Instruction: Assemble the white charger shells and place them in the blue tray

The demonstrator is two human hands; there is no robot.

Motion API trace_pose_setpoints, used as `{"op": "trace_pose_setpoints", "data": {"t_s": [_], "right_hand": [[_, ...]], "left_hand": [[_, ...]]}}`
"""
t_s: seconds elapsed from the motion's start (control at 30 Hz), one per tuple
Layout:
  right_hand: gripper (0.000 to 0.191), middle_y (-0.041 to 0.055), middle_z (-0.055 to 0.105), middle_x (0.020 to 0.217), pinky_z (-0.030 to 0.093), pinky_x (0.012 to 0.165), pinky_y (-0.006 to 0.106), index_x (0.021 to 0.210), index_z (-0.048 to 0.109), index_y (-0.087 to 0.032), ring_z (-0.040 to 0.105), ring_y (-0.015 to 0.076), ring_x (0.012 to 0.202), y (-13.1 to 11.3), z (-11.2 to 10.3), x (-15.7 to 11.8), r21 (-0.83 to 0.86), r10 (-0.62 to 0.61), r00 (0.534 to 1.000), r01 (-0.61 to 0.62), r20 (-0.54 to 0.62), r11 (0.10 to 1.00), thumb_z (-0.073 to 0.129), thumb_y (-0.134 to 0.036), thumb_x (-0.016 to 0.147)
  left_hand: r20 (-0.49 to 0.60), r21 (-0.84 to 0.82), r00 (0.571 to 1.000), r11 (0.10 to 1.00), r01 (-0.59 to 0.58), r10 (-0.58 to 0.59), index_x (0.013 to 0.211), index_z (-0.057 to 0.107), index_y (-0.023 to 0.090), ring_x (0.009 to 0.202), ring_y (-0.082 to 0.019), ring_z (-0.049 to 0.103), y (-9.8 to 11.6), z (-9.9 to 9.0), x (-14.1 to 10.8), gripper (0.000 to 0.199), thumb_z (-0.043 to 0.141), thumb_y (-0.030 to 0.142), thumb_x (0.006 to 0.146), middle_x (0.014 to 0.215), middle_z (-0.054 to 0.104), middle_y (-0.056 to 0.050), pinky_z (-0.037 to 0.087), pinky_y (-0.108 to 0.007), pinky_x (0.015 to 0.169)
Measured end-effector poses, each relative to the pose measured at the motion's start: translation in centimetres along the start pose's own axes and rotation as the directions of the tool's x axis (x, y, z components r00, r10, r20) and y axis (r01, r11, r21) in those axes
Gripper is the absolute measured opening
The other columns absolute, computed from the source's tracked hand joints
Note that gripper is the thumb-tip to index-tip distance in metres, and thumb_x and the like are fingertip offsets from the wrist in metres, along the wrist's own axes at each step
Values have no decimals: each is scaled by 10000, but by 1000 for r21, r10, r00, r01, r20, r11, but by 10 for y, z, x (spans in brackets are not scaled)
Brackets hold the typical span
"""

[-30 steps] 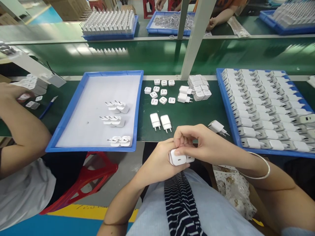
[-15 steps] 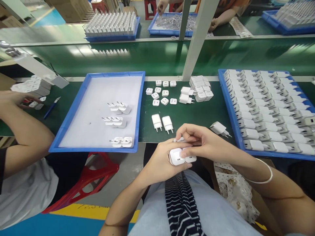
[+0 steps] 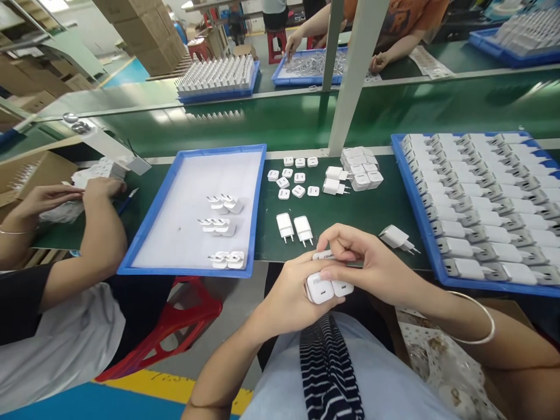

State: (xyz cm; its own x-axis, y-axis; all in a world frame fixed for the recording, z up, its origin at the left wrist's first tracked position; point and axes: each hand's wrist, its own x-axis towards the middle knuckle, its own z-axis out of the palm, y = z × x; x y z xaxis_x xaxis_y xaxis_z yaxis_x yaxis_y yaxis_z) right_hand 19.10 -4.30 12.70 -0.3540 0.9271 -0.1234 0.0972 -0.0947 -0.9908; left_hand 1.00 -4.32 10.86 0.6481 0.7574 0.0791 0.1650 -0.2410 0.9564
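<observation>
Two white chargers are low in the middle, by the person's belly. Their slot ends face the person, so their long way seems to point away; the rest is hidden. The left hand wraps them from the left. The right hand touches them from the right with its thumb; I can't tell if its bent fingers hold anything. Past the hands, two plugs lie on the green table.

The held chargers look smooth plastic, the green panel glossy.
</observation>
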Motion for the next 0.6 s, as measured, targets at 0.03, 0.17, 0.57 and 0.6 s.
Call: {"op": "trace_pose_setpoints", "data": {"t_s": [0.03,0.17,0.57,0.6], "right_hand": [[242,-81,279,670,306,565,226,967,578,-201,298,84,584,0,-1,-1,43,8,1000,-9,26,999,755,-256,811],[277,-79,327,652,266,533,228,1052,579,-224,293,84,564,1,-11,-6,280,-1,995,-26,95,960,735,-322,844],[191,-64,352,650,245,551,250,912,626,-193,312,92,596,21,-47,-10,144,13,985,11,-170,990,686,-371,873],[197,-62,362,653,253,553,250,902,626,-187,322,92,597,22,-50,-9,125,1,979,25,-202,992,685,-372,868]], "left_hand": [[0,10,1000,1000,-14,14,1108,692,201,1022,-202,674,1,0,-2,347,757,206,767,1136,696,-69,554,-307,877],[-55,200,998,980,17,-6,1144,683,234,1087,-227,664,16,-28,-14,363,745,251,787,1191,696,-73,535,-336,949],[-402,883,722,-30,469,-563,494,478,148,594,-236,635,-20,-197,-17,336,525,217,819,510,560,-62,451,-312,581],[-372,890,738,11,456,-563,494,474,141,597,-222,633,-28,-193,-17,311,559,194,788,507,567,-59,448,-300,587]]}}
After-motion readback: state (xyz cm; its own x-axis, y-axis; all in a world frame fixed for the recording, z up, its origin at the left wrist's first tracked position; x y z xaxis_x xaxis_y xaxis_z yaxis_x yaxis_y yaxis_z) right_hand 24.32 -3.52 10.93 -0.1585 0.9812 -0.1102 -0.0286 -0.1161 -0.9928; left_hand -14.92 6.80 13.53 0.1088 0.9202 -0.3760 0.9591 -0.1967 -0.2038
